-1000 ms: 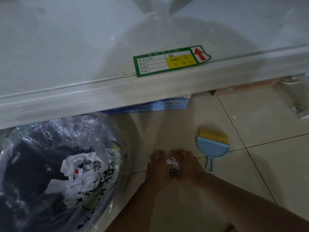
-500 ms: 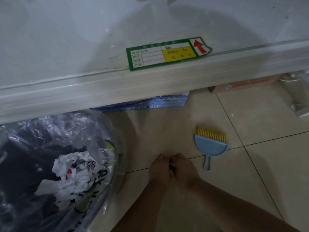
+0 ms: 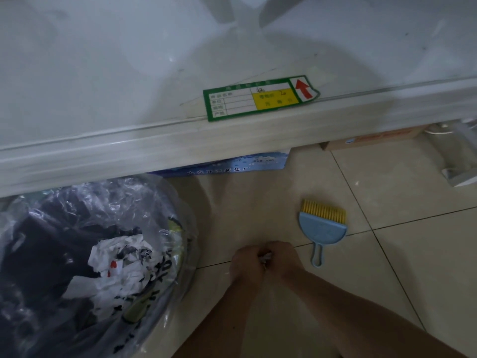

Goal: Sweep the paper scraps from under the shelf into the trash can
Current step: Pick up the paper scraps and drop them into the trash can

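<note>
My left hand (image 3: 246, 263) and my right hand (image 3: 284, 259) press together low over the tiled floor, closed around crumpled white paper scraps (image 3: 265, 257) of which only a sliver shows between the fingers. To the left stands the trash can (image 3: 178, 254), lined with a clear plastic bag, with crumpled printed paper (image 3: 121, 257) lying inside. A small blue dustpan with a yellow-bristled brush (image 3: 321, 227) lies on the floor just right of my hands. The white shelf (image 3: 180, 143) runs across above, its front edge overhanging the can's far side.
A green and yellow label (image 3: 258, 98) is stuck on the shelf edge. Under the shelf lie a blue printed bag (image 3: 232, 165) and a brown cardboard box (image 3: 374, 140). A white bracket foot (image 3: 459, 174) stands at the far right on the beige tiles.
My hands closed together over the scraps, hiding most of the paper. The view shifted slightly; the dustpan and trash can stayed put.
</note>
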A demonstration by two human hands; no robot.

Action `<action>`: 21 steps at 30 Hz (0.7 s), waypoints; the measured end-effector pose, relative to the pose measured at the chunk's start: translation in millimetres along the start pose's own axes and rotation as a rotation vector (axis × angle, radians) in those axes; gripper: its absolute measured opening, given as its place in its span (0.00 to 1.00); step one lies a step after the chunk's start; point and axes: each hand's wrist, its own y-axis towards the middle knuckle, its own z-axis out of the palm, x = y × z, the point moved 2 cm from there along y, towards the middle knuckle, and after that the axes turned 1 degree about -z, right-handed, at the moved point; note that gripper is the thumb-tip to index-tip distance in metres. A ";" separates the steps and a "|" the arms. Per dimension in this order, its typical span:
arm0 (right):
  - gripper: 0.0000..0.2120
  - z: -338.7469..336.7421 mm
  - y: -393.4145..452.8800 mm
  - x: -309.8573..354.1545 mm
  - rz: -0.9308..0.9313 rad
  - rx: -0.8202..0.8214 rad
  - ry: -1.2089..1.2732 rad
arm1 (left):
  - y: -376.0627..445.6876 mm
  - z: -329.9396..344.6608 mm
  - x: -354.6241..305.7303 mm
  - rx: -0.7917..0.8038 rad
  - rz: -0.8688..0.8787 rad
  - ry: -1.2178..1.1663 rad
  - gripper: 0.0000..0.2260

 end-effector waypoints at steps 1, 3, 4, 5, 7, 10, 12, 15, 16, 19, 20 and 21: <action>0.07 -1.3 -1.2 -0.6 0.005 -0.014 0.000 | -2.3 -3.1 -2.1 -0.002 0.003 -0.013 0.12; 0.14 -7.2 -5.1 2.3 0.000 -0.041 0.006 | -7.6 -13.4 -7.9 0.001 0.004 -0.016 0.14; 0.17 -12.6 -7.9 6.2 -0.010 -0.054 0.002 | -10.3 -20.1 -11.8 0.006 0.009 -0.008 0.13; 0.19 -17.6 -10.3 10.0 -0.021 -0.067 -0.011 | -13.0 -27.0 -15.9 0.008 0.017 -0.010 0.13; 0.20 -32.5 -18.5 21.5 -0.041 -0.103 -0.040 | -18.8 -42.6 -25.4 -0.013 0.049 -0.044 0.19; 0.21 -55.0 -34.8 41.9 -0.089 -0.151 -0.055 | -32.6 -68.7 -40.4 -0.074 0.061 -0.066 0.18; 0.19 -68.9 -49.0 56.4 -0.103 -0.175 -0.046 | -43.1 -86.6 -47.3 -0.105 0.055 -0.058 0.11; 0.12 -85.7 -69.7 81.6 -0.143 -0.211 -0.037 | -60.9 -114.7 -53.3 -0.144 0.078 -0.060 0.10; 0.13 -89.7 -76.6 90.3 -0.158 -0.223 -0.033 | -68.3 -125.5 -54.3 -0.162 0.091 -0.046 0.10; 0.18 -95.5 -94.2 116.2 -0.211 -0.255 -0.047 | -90.4 -155.2 -52.3 -0.204 0.088 -0.029 0.10; 0.17 -96.2 -99.6 125.7 -0.221 -0.259 -0.047 | -98.0 -164.9 -50.1 -0.217 0.085 -0.037 0.09; 0.17 -96.1 -103.7 134.3 -0.230 -0.263 -0.028 | -105.4 -174.2 -47.6 -0.229 0.077 -0.051 0.09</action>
